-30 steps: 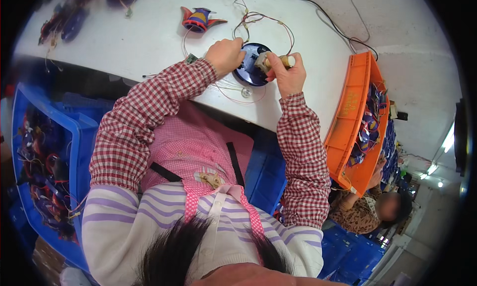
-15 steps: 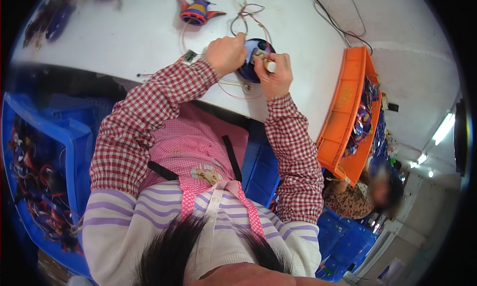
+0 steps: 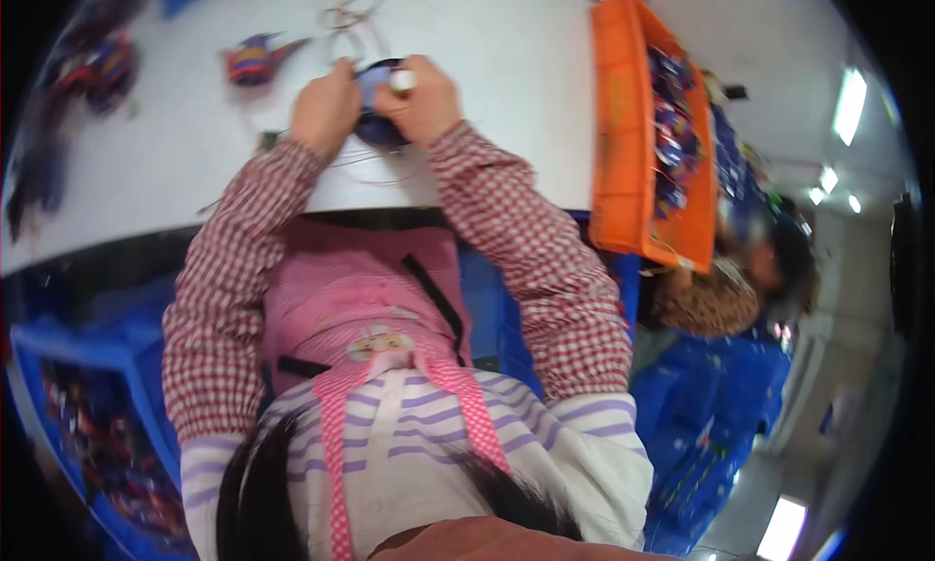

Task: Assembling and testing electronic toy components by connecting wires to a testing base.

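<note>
On the smooth white tabletop [image 3: 516,84]: one right hand [image 3: 429,103], fingers closed on a white, blunt-ended cylindrical piece [image 3: 402,82]. Below it, between the hands, one dark-blue round disc [image 3: 380,132]. One left hand [image 3: 327,110] at the disc's left rim; grip blurred, cannot be told. Just beyond: thin looped wires [image 3: 348,18]. Far left: one small red-and-purple winged shell [image 3: 252,64]. Right: one orange rigid-plastic crate [image 3: 625,123], filled with shiny blue-and-red parts [image 3: 674,137].

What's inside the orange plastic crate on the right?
Orange plastic crate: a jumbled pile of small blue, purple and red parts, blurred. Whatever lies beneath the top layer is covered, the crate's bottom too.
</note>
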Demonstrator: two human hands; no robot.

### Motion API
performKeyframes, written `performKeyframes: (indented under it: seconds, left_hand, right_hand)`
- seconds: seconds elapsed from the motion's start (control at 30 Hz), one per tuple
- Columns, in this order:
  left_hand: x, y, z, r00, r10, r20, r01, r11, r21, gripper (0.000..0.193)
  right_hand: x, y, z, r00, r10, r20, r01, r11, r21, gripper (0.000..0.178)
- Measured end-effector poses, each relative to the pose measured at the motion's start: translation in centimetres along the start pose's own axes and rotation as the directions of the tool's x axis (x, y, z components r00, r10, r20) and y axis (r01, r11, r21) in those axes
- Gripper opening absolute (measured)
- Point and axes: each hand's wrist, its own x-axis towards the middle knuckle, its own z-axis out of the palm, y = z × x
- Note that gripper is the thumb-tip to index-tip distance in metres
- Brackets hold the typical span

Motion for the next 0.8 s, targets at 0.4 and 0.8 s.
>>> performKeyframes:
  seconds: [0.4,0.8]
  left_hand:
    - [-14.8,1.3,-6.1,0.866,-0.151,-0.476,0.018,0.962,-0.271,0.016]
    - [-10.3,-0.3,-6.4,0.944,0.319,-0.080,-0.270,0.890,0.368,0.025]
  right_hand:
    - [-7.7,-2.1,-6.2,0.998,0.002,0.059,-0.007,0.997,0.072,0.013]
    - [-8.6,-4.0,-2.5,0.963,-0.188,0.193,0.249,0.893,-0.374,0.017]
